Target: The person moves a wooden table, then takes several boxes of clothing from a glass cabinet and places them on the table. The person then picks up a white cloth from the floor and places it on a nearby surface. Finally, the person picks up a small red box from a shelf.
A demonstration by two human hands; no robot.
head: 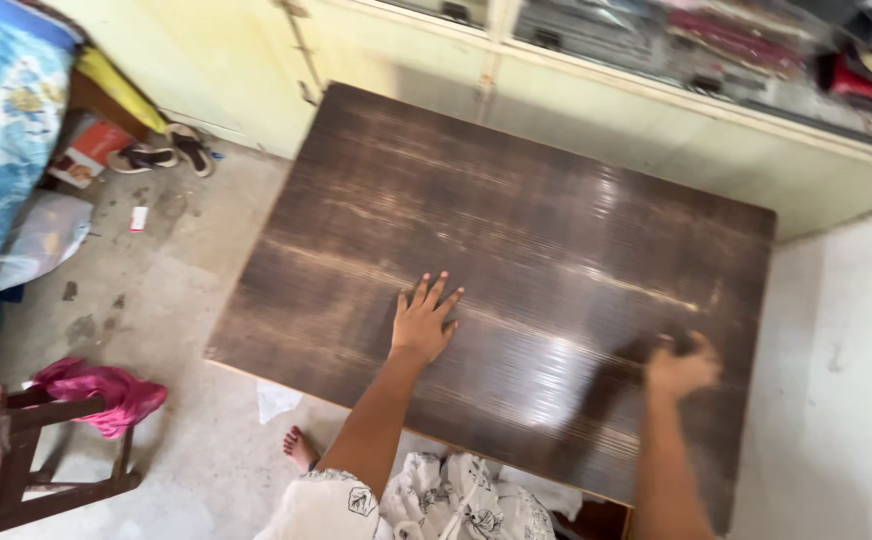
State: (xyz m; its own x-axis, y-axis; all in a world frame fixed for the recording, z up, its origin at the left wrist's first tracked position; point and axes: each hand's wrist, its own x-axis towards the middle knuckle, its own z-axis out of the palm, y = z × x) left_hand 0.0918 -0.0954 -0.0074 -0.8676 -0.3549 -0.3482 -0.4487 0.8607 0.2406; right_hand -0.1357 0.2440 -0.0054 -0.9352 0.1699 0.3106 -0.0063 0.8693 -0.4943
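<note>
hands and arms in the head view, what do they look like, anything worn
Both forearms are bare, with no watch, bangle or ring visible. The left hand shows clearly; the right hand is blurred, so small details cannot be told. Near the body is loose white clothing with a dark floral print.

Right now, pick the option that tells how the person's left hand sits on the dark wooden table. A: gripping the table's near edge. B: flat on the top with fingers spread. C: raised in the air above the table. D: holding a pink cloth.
B: the left hand lies palm down on the dark wooden table, fingers spread, well inside the near edge and holding nothing.
</note>
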